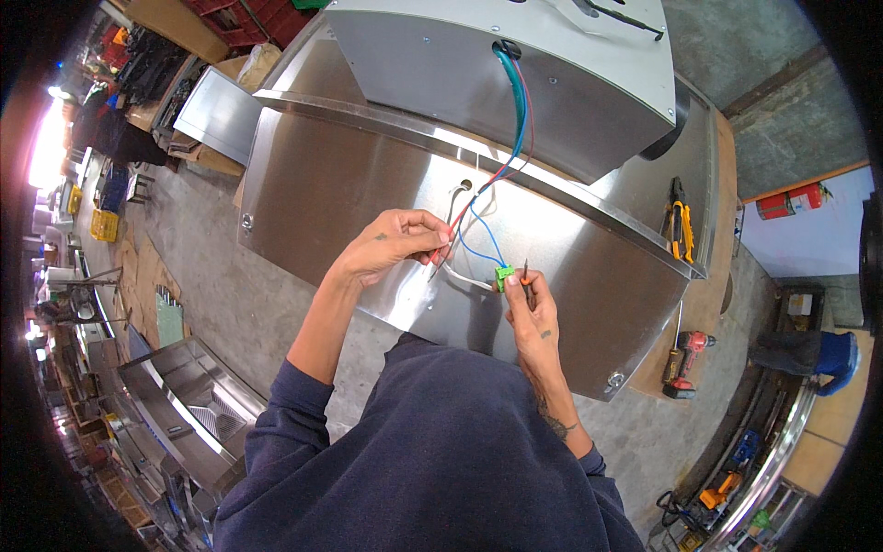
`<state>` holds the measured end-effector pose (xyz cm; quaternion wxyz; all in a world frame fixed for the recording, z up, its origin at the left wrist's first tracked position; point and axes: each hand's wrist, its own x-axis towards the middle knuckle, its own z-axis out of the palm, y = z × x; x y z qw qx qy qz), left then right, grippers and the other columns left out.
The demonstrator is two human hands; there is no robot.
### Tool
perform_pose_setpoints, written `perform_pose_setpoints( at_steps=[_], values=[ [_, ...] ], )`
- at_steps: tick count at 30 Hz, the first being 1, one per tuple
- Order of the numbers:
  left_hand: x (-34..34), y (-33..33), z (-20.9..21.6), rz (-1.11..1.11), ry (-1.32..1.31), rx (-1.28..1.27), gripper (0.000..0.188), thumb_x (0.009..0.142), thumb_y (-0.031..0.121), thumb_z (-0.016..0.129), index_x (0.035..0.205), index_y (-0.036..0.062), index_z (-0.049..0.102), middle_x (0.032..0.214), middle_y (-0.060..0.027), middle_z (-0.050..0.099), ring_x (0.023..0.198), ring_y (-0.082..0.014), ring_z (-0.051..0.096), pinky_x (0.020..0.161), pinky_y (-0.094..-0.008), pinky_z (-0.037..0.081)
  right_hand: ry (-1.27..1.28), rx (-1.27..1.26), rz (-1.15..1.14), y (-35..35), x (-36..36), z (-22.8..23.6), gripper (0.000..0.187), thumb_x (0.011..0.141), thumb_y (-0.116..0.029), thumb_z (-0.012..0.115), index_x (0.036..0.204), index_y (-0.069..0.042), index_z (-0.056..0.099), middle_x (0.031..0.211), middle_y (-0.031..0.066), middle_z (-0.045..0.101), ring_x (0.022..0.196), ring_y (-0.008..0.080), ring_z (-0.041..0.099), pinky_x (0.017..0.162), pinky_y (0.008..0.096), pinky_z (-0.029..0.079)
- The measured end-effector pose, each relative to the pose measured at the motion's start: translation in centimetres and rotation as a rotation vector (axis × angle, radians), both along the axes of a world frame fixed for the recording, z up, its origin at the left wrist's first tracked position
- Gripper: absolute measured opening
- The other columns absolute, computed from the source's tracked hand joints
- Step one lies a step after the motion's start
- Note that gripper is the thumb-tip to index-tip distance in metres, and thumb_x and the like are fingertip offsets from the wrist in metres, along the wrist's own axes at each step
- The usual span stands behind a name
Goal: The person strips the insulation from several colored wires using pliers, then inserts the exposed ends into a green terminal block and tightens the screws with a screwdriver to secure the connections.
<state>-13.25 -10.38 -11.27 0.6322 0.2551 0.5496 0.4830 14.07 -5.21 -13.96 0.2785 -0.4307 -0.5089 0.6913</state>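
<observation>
Stainless-steel panel (322,175) on wooden tabletop (704,308)
Grey metal housing (478,101) stands on its far side, yellow-handled pliers (682,235) near its right end; red cordless drill (696,341) lies on the wood

Terminal block (503,279), bright green. Above it: blue wire (489,232); to its upper left: red wire (463,214); to its left: white cable (467,279). Upper right: pliers (680,221), yellow and black; lower right: cordless drill (696,341), red and black.

Top (451,446) was plain dark navy; sleeves (290,416) stopped above wrists. Small dark markings (381,236) showed on left hand (394,244), right hand (532,311); larger patterned tattoo (556,426) on right forearm (549,391).
</observation>
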Motion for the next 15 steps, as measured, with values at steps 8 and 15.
perform_pose_setpoints(
  at_steps=[8,15],
  values=[
    [0.28,-0.13,0.57,0.002,0.054,0.009,0.025,0.102,0.013,0.081,0.122,-0.0007,0.074,0.097,-0.0046,0.077,0.082,-0.0095,0.069,0.071,-0.0254,0.055,0.003,-0.116,0.002,0.21,0.12,0.77,0.022,0.116,-0.025,0.067,0.12,-0.004,0.063,0.112,0.0008,0.063,0.105,0.0086,0.055,0.097,0.0262,0.045],
    [-0.13,-0.24,0.65,-0.018,0.125,0.007,0.028,0.101,0.015,0.083,0.124,0.0009,0.074,0.095,-0.0011,0.075,0.083,-0.0089,0.067,0.074,-0.0264,0.053,0.034,-0.015,0.004,0.18,0.02,0.17,0.029,0.112,-0.036,0.071,0.121,-0.009,0.065,0.105,-0.0025,0.067,0.079,0.0027,0.044,0.066,0.0226,0.036]
  ],
)
